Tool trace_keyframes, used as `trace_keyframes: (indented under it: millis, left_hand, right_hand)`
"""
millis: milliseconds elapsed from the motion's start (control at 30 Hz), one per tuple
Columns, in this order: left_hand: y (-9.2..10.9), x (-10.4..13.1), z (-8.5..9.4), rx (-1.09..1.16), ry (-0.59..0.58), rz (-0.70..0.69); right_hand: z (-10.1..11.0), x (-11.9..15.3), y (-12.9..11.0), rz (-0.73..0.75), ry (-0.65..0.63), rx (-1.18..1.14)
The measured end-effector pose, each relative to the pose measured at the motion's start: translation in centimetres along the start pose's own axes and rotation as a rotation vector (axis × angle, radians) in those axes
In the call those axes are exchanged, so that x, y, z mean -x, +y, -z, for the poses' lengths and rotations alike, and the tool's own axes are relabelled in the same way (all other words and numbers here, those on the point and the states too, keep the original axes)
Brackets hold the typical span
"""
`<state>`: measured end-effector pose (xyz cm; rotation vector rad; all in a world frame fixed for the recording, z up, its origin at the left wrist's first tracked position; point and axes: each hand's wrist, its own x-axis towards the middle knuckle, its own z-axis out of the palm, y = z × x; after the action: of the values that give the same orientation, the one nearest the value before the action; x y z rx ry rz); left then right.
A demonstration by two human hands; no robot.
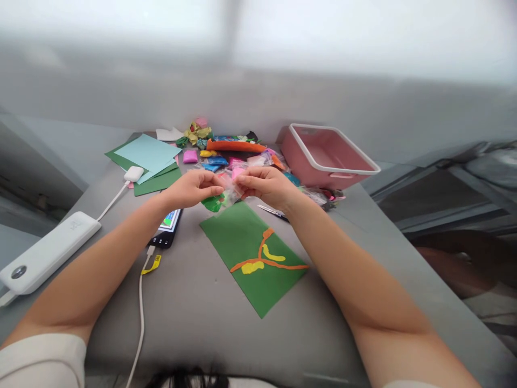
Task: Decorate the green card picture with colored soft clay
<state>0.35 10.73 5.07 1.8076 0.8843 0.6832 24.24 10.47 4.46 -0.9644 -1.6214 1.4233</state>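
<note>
My left hand (196, 188) and my right hand (262, 187) are close together above the far edge of a green sheet (246, 231). Between them they pinch a clear plastic bag (230, 194). Bright green clay (213, 203) shows just under my left fingers; whether it is inside the bag I cannot tell. Something pink is by my right fingertips. On the green sheet lie orange clay strips (259, 250) in a branching shape, with a yellow curved piece (273, 254) and a yellow blob (252, 267) beside them.
Colourful clay packets (190, 156) and scraps lie behind my hands. A pink basket (319, 156) stands back right. Paper sheets (147, 153), a phone (168, 229) and a white power bank (50, 252) with cables are at left. Scissors (272, 212) lie near my right wrist.
</note>
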Motion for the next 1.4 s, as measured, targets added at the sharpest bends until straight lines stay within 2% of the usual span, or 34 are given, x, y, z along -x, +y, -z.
trace_keyframes:
  millis: [400,467,533,600,667,733,867,1033,1233,1300,1400]
  left_hand:
    - [0.7,0.5,0.3,-0.099,-0.088,0.002]
    - [0.7,0.5,0.2,-0.13,-0.08,0.01]
    - [0.6,0.3,0.0,-0.17,-0.014,0.005]
    - [0.8,0.2,-0.5,-0.222,0.154,-0.019]
    - [1.2,0.2,-1.2,-0.275,0.354,-0.048]
    - [1.8,0.3,-2.1,-0.307,0.426,-0.053]
    - [2.8,0.8,-3.5,-0.329,0.324,-0.026]
    - [3.1,0.8,-3.8,-0.418,0.319,-0.038]
    - [3.3,0.8,-4.4,-0.521,0.319,-0.086]
    - [3.3,0.9,-4.7,-0.523,0.31,-0.089]
    - [3.6,1.2,-4.8,-0.505,0.328,-0.096]
  right_hand:
    - [-0.1,0.7,-0.8,-0.073,-0.11,0.109]
    - [-0.2,0.9,-1.1,-0.089,-0.14,0.142]
    - [-0.4,1.0,-1.4,-0.091,-0.143,0.178]
    - [-0.7,1.0,-1.5,-0.063,-0.075,0.216]
    - [-1.3,1.0,-1.6,-0.009,0.051,0.245]
    - [-2.1,1.0,-1.6,0.042,0.162,0.262]
    - [-3.6,1.2,-1.5,0.162,0.226,0.292]
    - [-4.1,1.3,-1.1,0.218,0.224,0.325]
    - [-3.1,1.0,-0.8,0.346,0.503,0.711]
    - [-2.8,1.0,-0.8,0.371,0.477,0.717]
    - [-2.8,1.2,-0.8,0.326,0.361,0.52]
